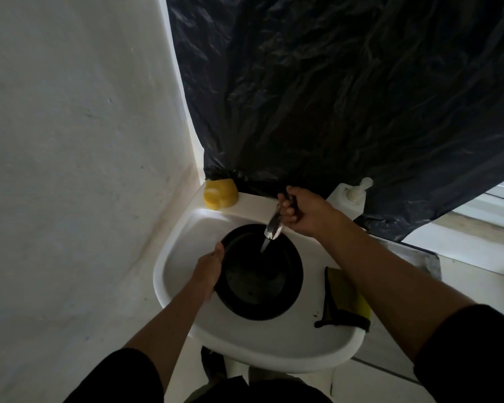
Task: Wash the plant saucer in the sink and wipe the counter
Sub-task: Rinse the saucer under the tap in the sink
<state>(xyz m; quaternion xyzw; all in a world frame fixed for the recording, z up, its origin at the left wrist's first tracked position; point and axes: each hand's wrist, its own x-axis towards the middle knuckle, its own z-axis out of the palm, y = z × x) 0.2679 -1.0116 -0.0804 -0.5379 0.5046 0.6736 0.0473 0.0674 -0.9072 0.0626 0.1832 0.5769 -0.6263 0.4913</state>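
Note:
A round black plant saucer [259,274] lies in the white sink [181,248], with specks of dirt inside it. My left hand [208,270] grips the saucer's left rim. My right hand [304,212] is closed around the handle of the chrome tap [274,226] at the back of the sink. A thin stream of water runs from the spout into the saucer. A yellow sponge with a dark scouring side [344,298] rests on the sink's right rim, partly hidden under my right forearm.
A yellow object [220,193] sits on the back left corner of the sink. A white pump bottle [351,199] stands at the back right. Black plastic sheeting [346,97] hangs behind the sink. A plain wall [70,141] closes the left side.

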